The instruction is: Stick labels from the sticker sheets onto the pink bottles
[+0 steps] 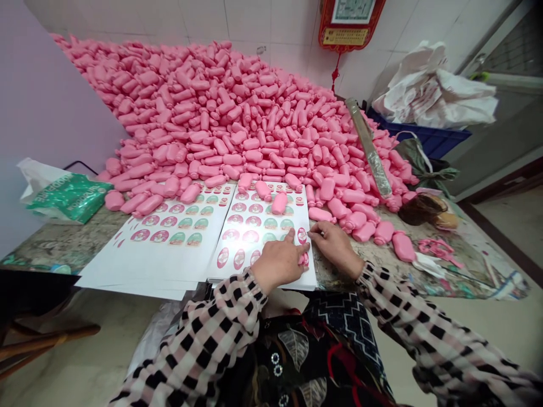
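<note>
A sticker sheet (220, 236) printed with rows of pink and green labels lies on the table in front of me. My left hand (280, 263) rests on its lower right part, fingers stretched out and covering some labels. At the sheet's right edge, my right hand (335, 244) has its thumb and forefinger pinched together, beside an oval pink sticker (301, 235). Any lifted sticker is too small to make out. A few pink bottles, one of them an upright-looking pink bottle (279, 203), lie on the sheet's upper part.
A big heap of pink bottles (237, 113) fills the back of the table. Another sheet stack (139, 271) lies on the left, near a green and white package (70, 198). On the right are a taped strip (369, 150), a blue crate (445, 141) and pink scraps (441, 250).
</note>
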{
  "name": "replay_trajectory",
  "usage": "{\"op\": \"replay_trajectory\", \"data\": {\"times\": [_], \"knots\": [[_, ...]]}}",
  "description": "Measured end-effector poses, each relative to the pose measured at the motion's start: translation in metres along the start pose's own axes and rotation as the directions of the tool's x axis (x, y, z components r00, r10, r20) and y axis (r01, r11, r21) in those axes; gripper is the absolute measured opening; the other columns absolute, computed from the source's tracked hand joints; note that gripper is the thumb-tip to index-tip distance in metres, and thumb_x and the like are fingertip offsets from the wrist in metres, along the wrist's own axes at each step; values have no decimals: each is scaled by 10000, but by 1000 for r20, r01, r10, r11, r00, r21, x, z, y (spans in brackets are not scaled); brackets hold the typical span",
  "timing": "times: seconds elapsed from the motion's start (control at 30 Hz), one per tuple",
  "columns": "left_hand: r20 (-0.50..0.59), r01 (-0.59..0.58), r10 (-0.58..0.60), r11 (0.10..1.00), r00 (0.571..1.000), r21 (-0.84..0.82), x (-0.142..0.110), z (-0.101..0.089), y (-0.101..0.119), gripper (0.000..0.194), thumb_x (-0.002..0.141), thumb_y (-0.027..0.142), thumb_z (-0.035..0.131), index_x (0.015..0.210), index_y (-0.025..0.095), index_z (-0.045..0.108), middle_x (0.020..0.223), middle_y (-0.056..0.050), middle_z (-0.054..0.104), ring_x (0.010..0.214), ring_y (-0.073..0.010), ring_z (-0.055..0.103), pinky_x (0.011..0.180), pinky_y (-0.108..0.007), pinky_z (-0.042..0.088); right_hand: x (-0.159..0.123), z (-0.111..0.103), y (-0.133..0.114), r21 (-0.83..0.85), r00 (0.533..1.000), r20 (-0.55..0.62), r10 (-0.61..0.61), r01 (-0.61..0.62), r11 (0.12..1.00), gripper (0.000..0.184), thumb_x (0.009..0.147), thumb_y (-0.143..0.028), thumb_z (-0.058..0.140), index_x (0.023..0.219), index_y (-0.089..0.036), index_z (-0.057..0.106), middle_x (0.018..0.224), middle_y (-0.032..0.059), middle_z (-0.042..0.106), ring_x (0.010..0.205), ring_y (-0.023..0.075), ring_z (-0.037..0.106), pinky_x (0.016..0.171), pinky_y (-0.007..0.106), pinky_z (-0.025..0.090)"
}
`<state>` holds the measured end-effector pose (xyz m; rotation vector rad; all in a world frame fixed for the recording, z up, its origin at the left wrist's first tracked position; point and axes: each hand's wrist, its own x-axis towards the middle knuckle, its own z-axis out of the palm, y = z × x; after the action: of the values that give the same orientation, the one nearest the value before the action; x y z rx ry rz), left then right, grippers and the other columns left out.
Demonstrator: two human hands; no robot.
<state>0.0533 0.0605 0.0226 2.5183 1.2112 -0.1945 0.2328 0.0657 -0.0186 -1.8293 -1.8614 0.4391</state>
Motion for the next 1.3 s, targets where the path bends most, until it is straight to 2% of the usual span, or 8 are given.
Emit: {"op": "replay_trajectory", "data": {"times": [0.2,0.5,0.7,0.83,0.93,1.1,1.17,1.3], "knots": [[57,-8,8,1000,998,-9,6,-6,-3,572,769,544,487,1319,407,404,1511,-91,174,1073,-353,557,837,-476,435,6,-9,-9,-66,996,69,50,-45,997,216,796,-410,544,771,-212,628,763,10,664,675,153,567,591,257,352],[63,-21,21,1000,998,3,9,-8,-4,506,768,538,484,1255,399,478,1501,-69,203,1062,-331,560,827,-450,437,-8,-1,-28,-245,991,-135,-18,-16,969,229,819,-388,515,713,-217,625,805,11,650,697,148,559,539,272,284],[1,-57,57,997,998,-47,7,-2,-6,549,754,530,517,1285,402,453,1489,-92,225,1029,-340,572,819,-453,431,-6,-2,-19,65,959,-262,112,-98,993,258,761,-458,572,747,-215,657,776,7,660,673,150,568,581,268,352],[-181,-95,32,932,983,-350,-4,6,-11,514,765,504,541,1259,371,493,1319,-68,480,996,-291,582,845,-414,421,-3,-9,-17,374,936,-295,191,-71,925,306,727,-479,609,748,-176,642,737,26,651,653,154,553,597,278,396],[-320,-143,-190,613,928,-777,-12,9,-15,484,788,555,500,1171,265,552,1005,-61,633,861,-218,605,779,-336,447,-9,-18,-31,592,939,-273,211,-9,806,285,700,-447,665,746,-169,626,711,13,629,630,132,531,593,268,410],[-16,-118,-254,-393,967,-912,-15,8,-14,518,775,666,418,959,195,532,635,14,531,458,-114,504,456,-245,407,-30,-18,-67,742,980,-147,137,18,670,229,692,-386,700,720,-174,618,697,1,617,597,111,518,564,250,420],[45,-82,-216,-545,975,-834,-15,9,-12,520,771,663,434,928,178,537,635,8,536,459,-112,511,440,-235,402,-36,-14,-78,745,992,-78,103,-10,667,218,697,-376,699,708,-176,612,661,-11,603,529,94,490,499,234,394],[65,-32,-137,-605,988,-795,-14,13,-12,569,791,665,390,960,153,569,586,2,530,447,-115,509,433,-234,405,-43,-8,-86,763,998,-2,63,-39,645,194,703,-349,701,702,-185,597,606,-35,587,466,79,476,451,218,379]]}}
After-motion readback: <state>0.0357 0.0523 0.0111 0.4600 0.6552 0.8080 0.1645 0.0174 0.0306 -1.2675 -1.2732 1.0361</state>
